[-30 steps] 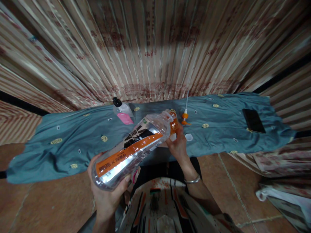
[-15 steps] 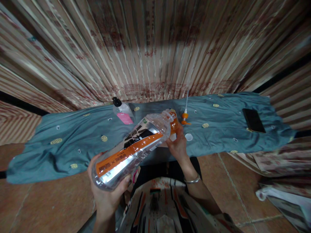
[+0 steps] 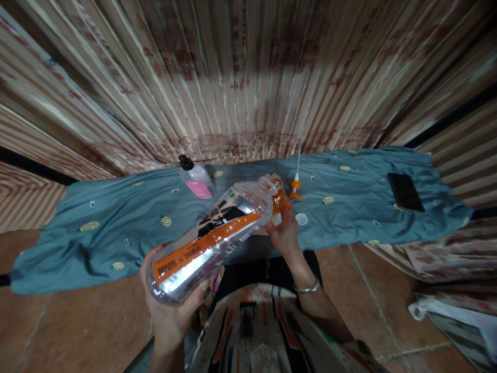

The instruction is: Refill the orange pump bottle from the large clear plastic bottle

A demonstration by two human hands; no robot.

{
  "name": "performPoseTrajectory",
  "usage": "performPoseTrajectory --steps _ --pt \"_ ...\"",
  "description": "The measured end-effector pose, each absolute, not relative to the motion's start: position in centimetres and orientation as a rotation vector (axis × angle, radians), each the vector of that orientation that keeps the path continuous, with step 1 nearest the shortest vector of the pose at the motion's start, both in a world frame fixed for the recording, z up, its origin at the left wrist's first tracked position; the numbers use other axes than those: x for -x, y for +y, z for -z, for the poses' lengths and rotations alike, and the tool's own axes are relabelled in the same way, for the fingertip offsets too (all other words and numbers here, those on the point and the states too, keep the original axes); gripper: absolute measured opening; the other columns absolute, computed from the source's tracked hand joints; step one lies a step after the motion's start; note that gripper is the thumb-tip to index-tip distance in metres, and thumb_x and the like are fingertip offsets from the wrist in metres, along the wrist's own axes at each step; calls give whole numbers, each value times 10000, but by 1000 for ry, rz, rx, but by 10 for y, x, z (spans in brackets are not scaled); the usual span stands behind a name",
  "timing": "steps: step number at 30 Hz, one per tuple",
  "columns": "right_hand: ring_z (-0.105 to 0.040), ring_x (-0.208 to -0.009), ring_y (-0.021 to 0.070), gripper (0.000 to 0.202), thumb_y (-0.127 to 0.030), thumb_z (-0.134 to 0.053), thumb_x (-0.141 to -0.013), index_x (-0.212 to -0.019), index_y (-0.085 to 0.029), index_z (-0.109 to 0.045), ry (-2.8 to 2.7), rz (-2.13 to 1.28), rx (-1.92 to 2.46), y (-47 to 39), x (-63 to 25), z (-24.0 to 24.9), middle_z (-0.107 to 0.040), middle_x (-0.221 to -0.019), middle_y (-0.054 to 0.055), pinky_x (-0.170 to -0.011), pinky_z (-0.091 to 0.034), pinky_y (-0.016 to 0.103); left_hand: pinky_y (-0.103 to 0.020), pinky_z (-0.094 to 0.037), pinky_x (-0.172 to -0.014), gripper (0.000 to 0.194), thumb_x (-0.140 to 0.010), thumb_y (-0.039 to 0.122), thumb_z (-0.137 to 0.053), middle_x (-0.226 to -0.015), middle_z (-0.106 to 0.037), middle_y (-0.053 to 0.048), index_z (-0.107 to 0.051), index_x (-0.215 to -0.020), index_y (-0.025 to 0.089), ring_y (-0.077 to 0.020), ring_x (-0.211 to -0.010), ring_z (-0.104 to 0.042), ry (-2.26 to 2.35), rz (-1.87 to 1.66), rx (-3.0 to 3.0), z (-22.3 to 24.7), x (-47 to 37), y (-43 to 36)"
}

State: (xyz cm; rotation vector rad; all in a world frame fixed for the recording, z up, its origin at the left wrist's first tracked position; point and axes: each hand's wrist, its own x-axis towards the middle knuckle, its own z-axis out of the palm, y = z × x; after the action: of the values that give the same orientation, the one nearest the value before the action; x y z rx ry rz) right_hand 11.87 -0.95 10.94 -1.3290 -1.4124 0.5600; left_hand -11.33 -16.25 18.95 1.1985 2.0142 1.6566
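Note:
A large clear bottle [image 3: 209,243] with an orange and silver label lies tilted across the view, its neck up and to the right. My left hand [image 3: 171,311] is wrapped round its base. At the neck, my right hand [image 3: 285,228] grips a small orange bottle [image 3: 278,199], whose top is close beside the large bottle's mouth. The small bottle is partly hidden by the large one and by my fingers. An orange pump top [image 3: 295,185] with a long pale tube lies just beyond my right hand, and a small white cap [image 3: 302,219] rests beside that hand.
A blue-green cloth [image 3: 128,207] with yellow prints covers the long table. A bottle with a pink label and black pump [image 3: 199,187] is at the back left. Toward the right end lies a black phone-like object [image 3: 406,192]. A striped curtain [image 3: 240,103] hangs behind the table.

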Motion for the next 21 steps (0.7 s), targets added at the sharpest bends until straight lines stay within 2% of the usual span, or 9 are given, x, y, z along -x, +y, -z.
performPoseTrajectory --steps 8,14,18,21 --pt "-793 -1217 373 781 -677 -809 -896 -1477 -205 -585 -1402 -593 1321 -9 -119 -111 -816 -1262 167 -1073 -642 579 -425 -648 -912 1061 -514 588 -1032 -1239 -772 -121 -599 -1405 209 -300 -1045 -785 2011 -1675 -1174 -189 113 -162" --pt "-786 -1215 373 819 -682 -815 -890 -1495 -186 -575 -1404 -610 1333 -9 -120 -110 -807 -1274 179 -1075 -632 570 -396 -647 -924 1089 -471 567 -1052 -1241 -773 -109 -614 -1402 211 -282 -1054 -783 2020 -1670 -1139 -186 115 -163" --pt "-791 -1189 356 778 -663 -816 -900 -1492 -217 -578 -1404 -594 1306 -9 -120 -110 -806 -1281 154 -1055 -642 563 -333 -635 -905 1078 -477 511 -1068 -1217 -778 -88 -618 -1409 209 -242 -1023 -784 1972 -1695 -1140 -185 116 -163" --pt "-794 -1174 352 753 -645 -825 -900 -1483 -235 -579 -1405 -582 1301 -9 -119 -110 -811 -1252 137 -1048 -646 569 -337 -638 -903 1067 -500 515 -1062 -1219 -781 -90 -619 -1421 205 -246 -1025 -787 1965 -1695 -1173 -184 116 -163"
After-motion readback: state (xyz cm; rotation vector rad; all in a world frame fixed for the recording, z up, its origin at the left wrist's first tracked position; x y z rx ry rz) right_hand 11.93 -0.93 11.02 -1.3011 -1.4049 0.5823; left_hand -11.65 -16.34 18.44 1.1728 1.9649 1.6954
